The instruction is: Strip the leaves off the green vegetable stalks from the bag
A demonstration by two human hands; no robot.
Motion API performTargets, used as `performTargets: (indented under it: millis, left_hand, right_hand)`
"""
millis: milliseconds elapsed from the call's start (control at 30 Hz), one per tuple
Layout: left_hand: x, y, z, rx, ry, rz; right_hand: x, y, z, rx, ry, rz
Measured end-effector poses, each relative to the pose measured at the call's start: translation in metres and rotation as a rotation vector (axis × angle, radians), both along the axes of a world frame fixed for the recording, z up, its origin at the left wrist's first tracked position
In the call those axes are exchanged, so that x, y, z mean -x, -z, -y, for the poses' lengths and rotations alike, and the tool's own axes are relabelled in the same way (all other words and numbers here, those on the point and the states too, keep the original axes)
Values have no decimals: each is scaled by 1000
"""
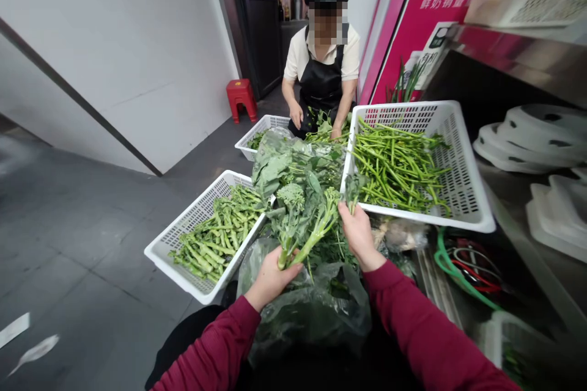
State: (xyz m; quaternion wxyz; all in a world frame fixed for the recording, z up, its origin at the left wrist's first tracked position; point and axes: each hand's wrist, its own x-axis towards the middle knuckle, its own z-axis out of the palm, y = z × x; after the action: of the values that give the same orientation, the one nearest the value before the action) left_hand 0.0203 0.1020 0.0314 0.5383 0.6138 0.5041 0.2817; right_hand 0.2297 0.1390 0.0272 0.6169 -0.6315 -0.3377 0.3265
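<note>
My left hand is closed around the lower stalks of broccolini stems, their budded heads pointing up and away. To the right of those heads, my right hand pinches a small green leaf between thumb and fingers. Beneath both hands lies a clear plastic bag, its mouth spread around a heap of leafy broccolini. A white slotted basket on the left holds trimmed broccolini stalks. The raised white basket on the right contains long thin green stems.
Opposite me, a person in a black apron handles greens beside another white basket. A red stool stands by the wall. At right are stacked white plastic lids and a green cord. Paper scraps lie on the floor.
</note>
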Motion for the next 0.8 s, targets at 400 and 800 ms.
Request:
performTargets:
  millis: [400,800]
  left_hand:
    - [-6,18,-5,46,-123,134]
    - [-1,20,-2,-189,32,-154]
  right_hand:
    - [48,24,35,-304,-528,1027]
    - [-4,10,-6,49,-331,870]
